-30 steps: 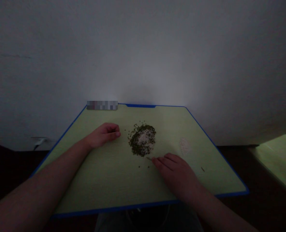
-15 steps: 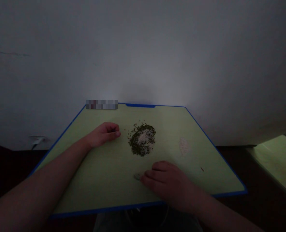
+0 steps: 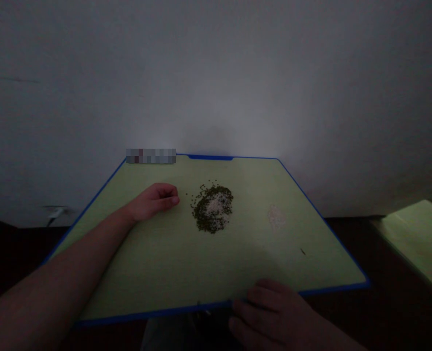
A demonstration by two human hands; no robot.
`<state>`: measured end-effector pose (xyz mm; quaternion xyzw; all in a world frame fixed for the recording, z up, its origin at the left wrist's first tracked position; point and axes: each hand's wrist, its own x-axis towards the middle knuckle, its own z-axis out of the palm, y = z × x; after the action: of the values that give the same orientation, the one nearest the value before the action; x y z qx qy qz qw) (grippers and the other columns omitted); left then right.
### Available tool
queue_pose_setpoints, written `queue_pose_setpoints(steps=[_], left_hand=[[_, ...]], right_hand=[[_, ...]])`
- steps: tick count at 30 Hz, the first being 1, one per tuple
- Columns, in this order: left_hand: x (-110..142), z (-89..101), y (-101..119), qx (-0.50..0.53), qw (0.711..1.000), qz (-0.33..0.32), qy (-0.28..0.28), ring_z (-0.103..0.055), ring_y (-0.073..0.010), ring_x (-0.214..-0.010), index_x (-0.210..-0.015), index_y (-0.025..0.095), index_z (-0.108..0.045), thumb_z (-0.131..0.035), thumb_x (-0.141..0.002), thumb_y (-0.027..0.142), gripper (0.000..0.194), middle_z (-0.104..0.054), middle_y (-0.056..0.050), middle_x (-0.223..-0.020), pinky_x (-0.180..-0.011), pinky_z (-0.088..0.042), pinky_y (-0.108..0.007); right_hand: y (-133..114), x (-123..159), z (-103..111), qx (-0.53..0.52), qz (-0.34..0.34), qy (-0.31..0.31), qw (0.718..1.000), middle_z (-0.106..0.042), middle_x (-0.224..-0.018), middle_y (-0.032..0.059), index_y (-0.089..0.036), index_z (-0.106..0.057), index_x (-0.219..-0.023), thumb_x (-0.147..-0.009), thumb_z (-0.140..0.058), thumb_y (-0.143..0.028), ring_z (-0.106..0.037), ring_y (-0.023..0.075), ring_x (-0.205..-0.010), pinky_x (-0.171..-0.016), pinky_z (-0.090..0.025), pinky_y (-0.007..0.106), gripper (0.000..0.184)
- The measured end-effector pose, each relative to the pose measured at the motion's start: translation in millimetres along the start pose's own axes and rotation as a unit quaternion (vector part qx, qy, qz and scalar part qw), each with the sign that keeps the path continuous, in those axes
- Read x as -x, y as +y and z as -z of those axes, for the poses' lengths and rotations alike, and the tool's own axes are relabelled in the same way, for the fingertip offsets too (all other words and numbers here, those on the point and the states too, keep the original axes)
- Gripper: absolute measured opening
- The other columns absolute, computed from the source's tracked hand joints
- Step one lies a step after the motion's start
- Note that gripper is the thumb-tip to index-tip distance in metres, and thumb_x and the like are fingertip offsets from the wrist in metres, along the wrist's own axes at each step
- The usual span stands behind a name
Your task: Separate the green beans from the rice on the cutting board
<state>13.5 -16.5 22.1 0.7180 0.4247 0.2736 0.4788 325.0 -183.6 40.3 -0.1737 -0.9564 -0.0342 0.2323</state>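
Left hand: your left hand [image 3: 157,201] rests loosely curled on the table, left of the mixed pile; whether it holds anything is unclear.
Right hand: your right hand [image 3: 274,312] is at the near edge, fingers bent, grip too dim to read.
Mixed pile: green grains [image 3: 203,215] surround and mingle with white grains [image 3: 213,206] before you.
Right side: a thin patch of pale grains [image 3: 276,217] and, nearer you, a dark sliver [image 3: 303,252].
Table: your pale tabletop [image 3: 157,263] has blue edging [image 3: 211,157] and meets a wall [image 3: 216,73].
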Motion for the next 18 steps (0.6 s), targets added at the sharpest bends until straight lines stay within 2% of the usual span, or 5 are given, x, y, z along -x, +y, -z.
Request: queue_pose_setpoints(steps=[5, 7, 13, 16, 18], left_hand=[[-1, 1.1, -3, -0.008, 1.000, -0.006, -0.002, -0.032, -0.0076, -0.045, -0.060, 0.017, -0.045, -0.056, -0.076, 0.042, 0.032, -0.036, 0.006, -0.050, -0.043, -0.025, -0.020], [-1, 1.2, -3, -0.011, 1.000, -0.008, -0.003, -0.032, -0.0077, -0.045, -0.060, 0.016, -0.046, -0.056, -0.076, 0.042, 0.032, -0.037, 0.006, -0.051, -0.043, -0.025, -0.020], [0, 0.5, -1, -0.017, 1.000, -0.012, 0.001, -0.032, -0.0075, -0.045, -0.061, 0.016, -0.046, -0.056, -0.076, 0.041, 0.031, -0.036, 0.006, -0.051, -0.043, -0.025, -0.020], [0, 0.8, -3, -0.009, 1.000, -0.004, -0.003, -0.032, -0.0072, -0.045, -0.061, 0.016, -0.046, -0.056, -0.077, 0.042, 0.032, -0.037, 0.006, -0.051, -0.042, -0.025, -0.020], [0, 1.4, -5, -0.006, 1.000, -0.005, -0.006, -0.032, -0.0071, -0.045, -0.061, 0.016, -0.046, -0.056, -0.076, 0.042, 0.032, -0.036, 0.006, -0.051, -0.042, -0.024, -0.020]], right_hand=[[6, 5, 3, -0.019, -0.058, 0.064, 0.996, -0.073, -0.086, 0.0054, -0.013, -0.062, -0.103, -0.094, -0.045, -0.014, -0.062, 0.0147, -0.073, -0.070, -0.050, 0.030, 0.019], [5, -2, -2, -0.027, -0.068, 0.067, 0.995, -0.073, -0.085, 0.0054, -0.014, -0.062, -0.104, -0.095, -0.044, -0.015, -0.061, 0.0145, -0.074, -0.071, -0.050, 0.030, 0.020], [-4, -34, -31, -0.024, -0.010, -0.015, 1.000, -0.068, -0.078, 0.0012, -0.019, -0.062, -0.097, -0.092, -0.051, -0.021, -0.055, 0.0135, -0.068, -0.066, -0.044, 0.030, 0.013], [0, -33, -36, -0.040, 0.001, -0.039, 0.998, -0.067, -0.078, 0.0002, -0.021, -0.061, -0.093, -0.092, -0.051, -0.022, -0.054, 0.0136, -0.071, -0.070, -0.042, 0.031, 0.010], [4, -25, -34, -0.051, -0.005, -0.032, 0.998, -0.067, -0.079, -0.0006, -0.021, -0.061, -0.092, -0.091, -0.052, -0.022, -0.055, 0.0137, -0.076, -0.076, -0.042, 0.032, 0.009]])
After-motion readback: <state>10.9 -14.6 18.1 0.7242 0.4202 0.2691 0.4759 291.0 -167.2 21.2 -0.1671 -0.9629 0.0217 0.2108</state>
